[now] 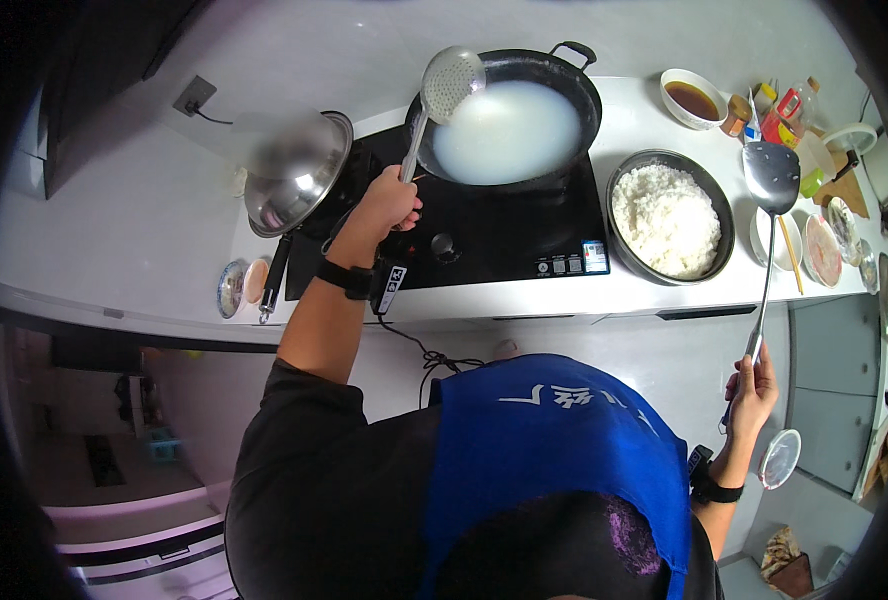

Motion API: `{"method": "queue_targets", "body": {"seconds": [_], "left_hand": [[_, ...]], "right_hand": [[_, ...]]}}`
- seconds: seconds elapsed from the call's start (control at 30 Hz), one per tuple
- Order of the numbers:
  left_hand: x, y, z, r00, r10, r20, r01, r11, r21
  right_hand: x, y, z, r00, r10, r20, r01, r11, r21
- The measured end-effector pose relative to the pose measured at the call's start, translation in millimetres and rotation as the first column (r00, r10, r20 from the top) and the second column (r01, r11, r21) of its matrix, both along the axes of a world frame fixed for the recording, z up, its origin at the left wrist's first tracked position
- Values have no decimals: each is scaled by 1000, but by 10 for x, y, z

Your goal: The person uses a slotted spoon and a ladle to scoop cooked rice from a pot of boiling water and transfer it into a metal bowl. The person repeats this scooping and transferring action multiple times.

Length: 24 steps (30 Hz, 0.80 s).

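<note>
My left hand (390, 201) grips the handle of a perforated metal skimmer (453, 79), whose bowl is over the left rim of a black wok (590, 101). Cloudy whitish liquid (515, 135) fills much of the wok, which stands on a black glass cooktop (504, 225). Out to the right, my right hand (751, 390) holds a metal wok spatula (772, 176) by its handle end. The spatula's blade is raised, with small white bits on it. Between the two tools sits a dark round pot (727, 225) heaped with white cooked rice (665, 217).
Left of the cooktop lie a domed metal lid (298, 191) and a black-handled utensil (275, 281). A bowl of brown liquid (690, 97) stands at the back right, near bottles and jars (785, 112). Chopsticks (791, 255) rest across a white bowl (765, 232). A cable (433, 356) hangs before the counter.
</note>
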<state>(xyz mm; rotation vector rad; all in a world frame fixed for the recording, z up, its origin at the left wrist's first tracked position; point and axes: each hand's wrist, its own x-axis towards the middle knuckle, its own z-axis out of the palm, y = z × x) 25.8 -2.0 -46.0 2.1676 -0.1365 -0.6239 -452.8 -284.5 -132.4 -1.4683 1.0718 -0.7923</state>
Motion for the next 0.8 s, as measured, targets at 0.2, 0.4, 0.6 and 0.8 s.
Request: {"method": "queue_targets", "body": {"seconds": [0.2, 0.4, 0.6, 0.8], "left_hand": [[38, 84, 163, 982, -161, -101, 174, 975, 137], [40, 82, 338, 888, -198, -415, 215, 977, -6], [93, 194, 314, 559, -335, -758, 7, 917, -399], [-7, 187, 148, 382, -462, -801, -183, 812, -555]], "right_hand": [[-120, -4, -71, 1000, -20, 10, 20, 1000, 13], [-224, -34, -102, 998, -5, 65, 3, 1000, 31], [-291, -31, -57, 995, 13, 94, -15, 1000, 23], [-298, 2, -14, 994, -2, 114, -2, 999, 36]]}}
